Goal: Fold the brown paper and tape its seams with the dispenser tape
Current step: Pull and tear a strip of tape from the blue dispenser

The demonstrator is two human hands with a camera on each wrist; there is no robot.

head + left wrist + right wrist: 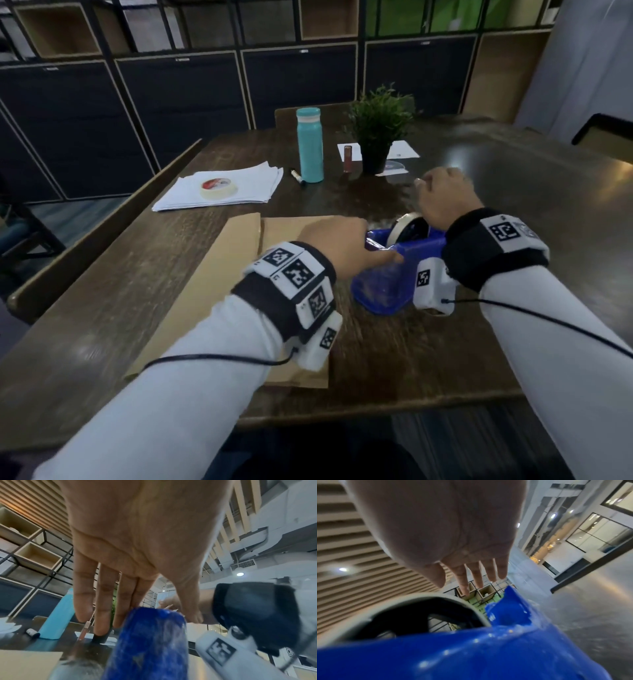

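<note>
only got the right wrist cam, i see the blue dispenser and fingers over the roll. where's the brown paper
Observer: The brown paper lies flat on the table, just left of the dispenser.
Operator: what's the left hand doing
Observer: The left hand rests over the dispenser's left end, fingers straight, not curled round it.
Operator: any other tape around
Observer: A loose tape roll sits on a stack of white sheets at the far left.
</note>
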